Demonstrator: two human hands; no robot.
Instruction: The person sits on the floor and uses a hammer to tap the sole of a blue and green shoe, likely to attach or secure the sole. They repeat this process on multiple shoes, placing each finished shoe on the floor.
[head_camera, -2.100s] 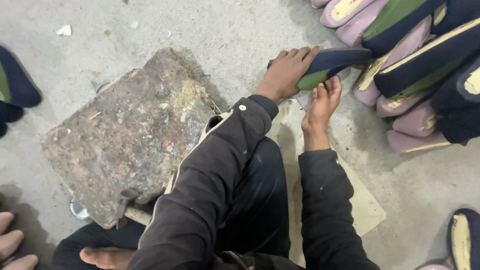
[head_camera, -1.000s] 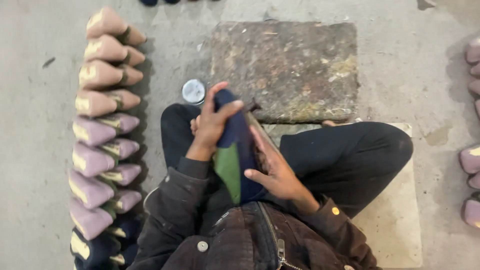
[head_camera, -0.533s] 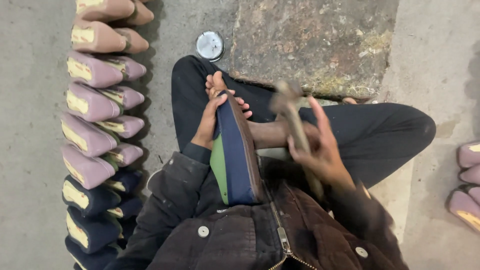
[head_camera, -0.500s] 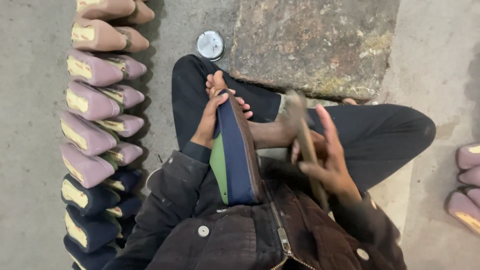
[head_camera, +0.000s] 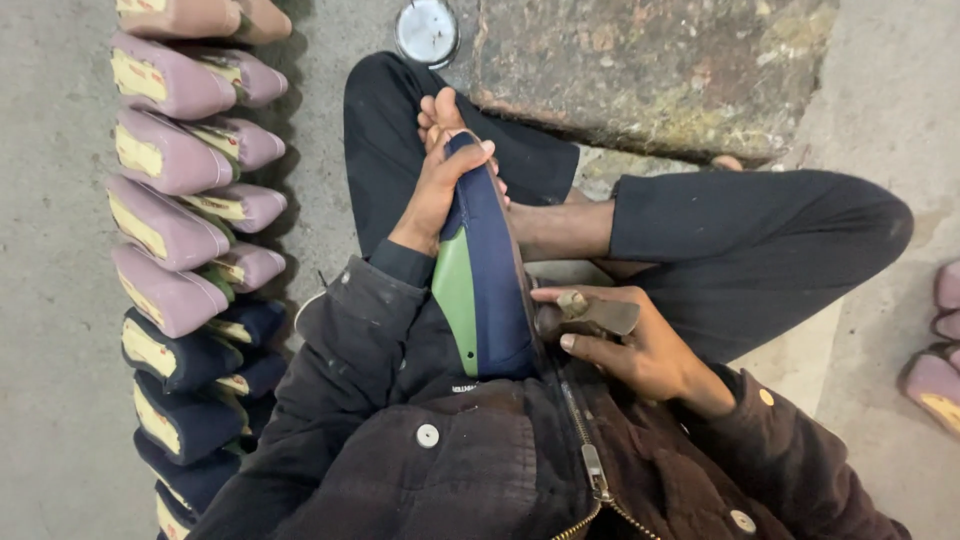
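The left hand (head_camera: 440, 185) is gripping, fingers curled over its toe end, a navy-blue fabric shoe upper with a green inner lining (head_camera: 482, 275), which is standing on edge against the person's chest between both hands. The right hand (head_camera: 630, 345) is closing around a small brown metal hammer head (head_camera: 590, 315), which is touching the shoe's near side. Rows of mauve and navy shoes (head_camera: 180, 230) are lying beyond the left hand; a rough stone slab (head_camera: 650, 60) is sitting ahead of both hands.

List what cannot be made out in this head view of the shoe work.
- Hammer: the right hand covers its handle.
- Shoe: its sole faces away, and the jacket hides its heel end.
- Round tin: cut by the top edge.
- Row of shoes: runs off the top and bottom edges.
- Left hand: palm hidden against the shoe.
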